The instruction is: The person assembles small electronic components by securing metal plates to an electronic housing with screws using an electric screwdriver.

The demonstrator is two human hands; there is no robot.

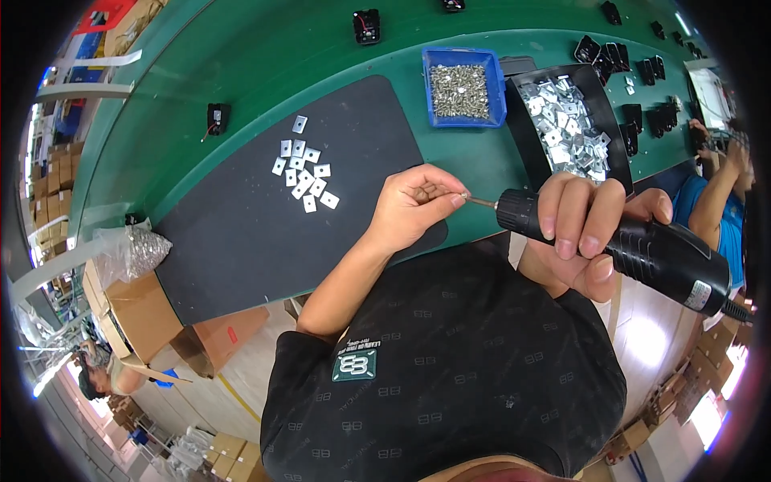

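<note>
My right hand (582,229) is wrapped round a black electric screwdriver (671,261), which lies nearly level with its bit (482,201) pointing left. At the bit's tip, the thumb and forefinger of my left hand (409,205) are pinched on a small screw, mostly covered by the fingertips. Both hands are raised at the bench's near edge. Left of them, several flat square metal plates (305,173), each with a hole, lie loose on a black mat (241,233).
A blue bin (430,119) of small screws stands beyond my hands. Right of it is a black box (526,132) heaped with metal plates. Black plastic housings (614,56) sit along the green bench. A bag of metal parts (144,249) rests at the left edge. A co-worker's arm (715,197) shows far right.
</note>
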